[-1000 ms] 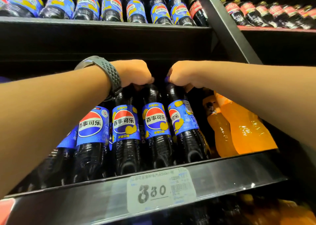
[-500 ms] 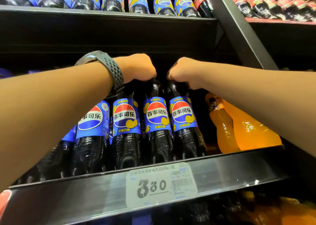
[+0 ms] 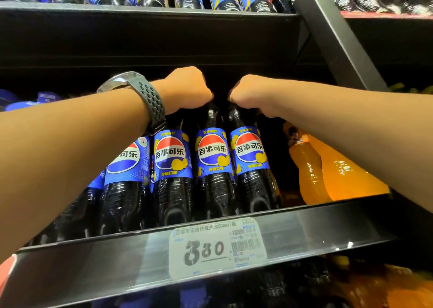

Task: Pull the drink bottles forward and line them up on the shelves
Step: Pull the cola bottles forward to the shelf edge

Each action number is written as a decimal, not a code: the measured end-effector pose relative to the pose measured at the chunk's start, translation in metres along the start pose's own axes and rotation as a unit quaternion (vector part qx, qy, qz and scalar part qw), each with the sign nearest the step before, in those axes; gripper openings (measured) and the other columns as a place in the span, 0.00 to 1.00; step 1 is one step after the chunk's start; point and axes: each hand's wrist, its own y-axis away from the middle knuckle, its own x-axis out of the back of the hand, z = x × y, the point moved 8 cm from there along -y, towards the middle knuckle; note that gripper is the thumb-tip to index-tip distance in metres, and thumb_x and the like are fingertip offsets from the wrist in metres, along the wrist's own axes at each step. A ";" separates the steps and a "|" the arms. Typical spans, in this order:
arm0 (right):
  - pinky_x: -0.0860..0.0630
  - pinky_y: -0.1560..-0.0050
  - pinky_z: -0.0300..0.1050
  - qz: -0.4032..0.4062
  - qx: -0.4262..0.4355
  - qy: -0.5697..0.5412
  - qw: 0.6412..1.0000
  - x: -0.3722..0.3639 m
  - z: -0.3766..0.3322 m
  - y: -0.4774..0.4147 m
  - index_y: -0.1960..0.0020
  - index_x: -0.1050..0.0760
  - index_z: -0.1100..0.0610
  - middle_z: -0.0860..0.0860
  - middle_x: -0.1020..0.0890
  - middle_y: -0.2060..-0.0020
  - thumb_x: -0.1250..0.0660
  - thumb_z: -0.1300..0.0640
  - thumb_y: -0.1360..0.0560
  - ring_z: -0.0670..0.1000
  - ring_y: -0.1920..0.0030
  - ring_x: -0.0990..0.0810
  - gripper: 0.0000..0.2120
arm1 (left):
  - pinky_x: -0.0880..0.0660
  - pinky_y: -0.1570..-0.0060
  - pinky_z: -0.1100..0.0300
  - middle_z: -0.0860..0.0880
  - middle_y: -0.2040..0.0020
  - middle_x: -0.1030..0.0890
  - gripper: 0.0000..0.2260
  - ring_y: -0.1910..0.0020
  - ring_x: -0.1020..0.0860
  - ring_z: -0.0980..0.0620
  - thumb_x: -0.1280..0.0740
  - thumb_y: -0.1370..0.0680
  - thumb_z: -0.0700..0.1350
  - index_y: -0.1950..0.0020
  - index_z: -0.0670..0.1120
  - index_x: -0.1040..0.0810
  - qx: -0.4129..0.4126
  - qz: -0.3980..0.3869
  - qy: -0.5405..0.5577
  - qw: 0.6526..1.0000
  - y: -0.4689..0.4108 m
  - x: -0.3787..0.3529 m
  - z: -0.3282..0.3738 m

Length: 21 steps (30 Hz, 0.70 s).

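Cola bottle [image 3: 251,154] straightened; right hand [image 3: 248,94] apparently grips its top.

The black shelf [image 3: 328,228] carries a row of blue-labelled cola bottles [image 3: 213,167], orange bottles [image 3: 332,172] at their 3 o'clock; a price tag [image 3: 218,247] sits on its front edge.

Cola bottles lined along the near edge of the middle shelf [image 3: 304,232].
I see dark cola bottles [image 3: 212,153] with blue labels upright, side by side, labels facing out; orange bottles [image 3: 332,172] stand right of them across a gap.
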 end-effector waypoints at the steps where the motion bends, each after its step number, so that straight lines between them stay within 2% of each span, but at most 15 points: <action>1: 0.29 0.61 0.41 0.009 -0.009 -0.008 1.000 0.002 -0.001 0.001 0.39 0.26 0.59 0.56 0.23 0.46 0.39 0.59 0.22 0.54 0.52 0.25 0.13 | 0.31 0.59 0.59 0.47 0.50 0.20 0.13 0.53 0.24 0.51 0.34 0.23 0.51 0.44 0.45 0.20 -0.006 0.004 -0.007 1.000 0.001 0.001 0.001; 3: 0.31 0.66 0.40 0.003 0.006 0.010 1.000 0.001 -0.002 -0.001 0.39 0.26 0.59 0.55 0.23 0.50 0.39 0.59 0.22 0.53 0.56 0.25 0.13 | 0.30 0.58 0.58 0.47 0.49 0.20 0.13 0.53 0.24 0.50 0.34 0.23 0.52 0.44 0.46 0.20 -0.015 0.012 -0.027 0.999 0.004 0.003 0.003; 6: 0.31 0.58 0.41 0.001 0.048 0.057 0.997 0.001 -0.004 -0.003 0.39 0.24 0.59 0.57 0.21 0.43 0.38 0.61 0.24 0.57 0.43 0.23 0.14 | 0.28 0.56 0.55 0.47 0.49 0.19 0.14 0.52 0.23 0.48 0.37 0.22 0.52 0.43 0.46 0.20 -0.034 0.030 -0.076 0.996 0.008 0.004 0.007; 7: 0.31 0.56 0.42 0.007 0.058 0.080 0.995 0.001 -0.004 -0.003 0.40 0.24 0.60 0.57 0.21 0.43 0.39 0.61 0.24 0.57 0.42 0.23 0.14 | 0.28 0.56 0.55 0.46 0.49 0.19 0.14 0.51 0.23 0.47 0.38 0.22 0.52 0.43 0.46 0.20 -0.040 0.041 -0.093 0.994 0.009 0.004 0.009; 11: 0.25 0.49 0.47 0.054 0.081 0.231 0.968 -0.002 -0.011 -0.004 0.40 0.24 0.61 0.56 0.21 0.45 0.39 0.57 0.22 0.57 0.44 0.23 0.13 | 0.30 0.52 0.54 0.46 0.46 0.20 0.16 0.48 0.23 0.45 0.42 0.21 0.52 0.43 0.46 0.20 -0.047 0.069 -0.118 0.990 0.014 0.005 0.011; 13: 0.23 0.50 0.48 0.056 0.079 0.264 0.960 -0.004 -0.011 -0.005 0.40 0.24 0.59 0.54 0.21 0.48 0.37 0.56 0.22 0.55 0.47 0.22 0.13 | 0.29 0.49 0.52 0.45 0.45 0.21 0.17 0.47 0.24 0.45 0.43 0.21 0.52 0.42 0.45 0.21 -0.046 0.067 -0.119 0.990 0.017 0.002 0.012; 15: 0.24 0.57 0.48 0.074 0.077 0.258 0.960 -0.001 -0.010 -0.005 0.43 0.24 0.59 0.53 0.23 0.52 0.37 0.55 0.23 0.54 0.51 0.23 0.11 | 0.28 0.46 0.50 0.44 0.42 0.22 0.19 0.44 0.24 0.44 0.44 0.20 0.53 0.39 0.44 0.22 -0.042 0.056 -0.121 0.990 0.021 -0.002 0.012; 17: 0.29 0.60 0.48 0.103 0.059 0.216 0.969 0.004 -0.005 0.000 0.45 0.25 0.58 0.54 0.23 0.52 0.37 0.54 0.23 0.55 0.53 0.24 0.10 | 0.29 0.43 0.49 0.44 0.40 0.22 0.20 0.42 0.25 0.44 0.44 0.21 0.55 0.36 0.45 0.25 -0.032 0.038 -0.116 0.992 0.029 -0.005 0.010; 21: 0.30 0.57 0.46 0.111 0.050 0.150 0.981 0.011 0.001 0.018 0.37 0.30 0.59 0.57 0.23 0.42 0.38 0.53 0.23 0.57 0.45 0.24 0.16 | 0.32 0.36 0.48 0.44 0.35 0.25 0.22 0.36 0.28 0.42 0.43 0.22 0.55 0.32 0.45 0.28 -0.027 0.024 -0.079 0.996 0.048 0.003 0.007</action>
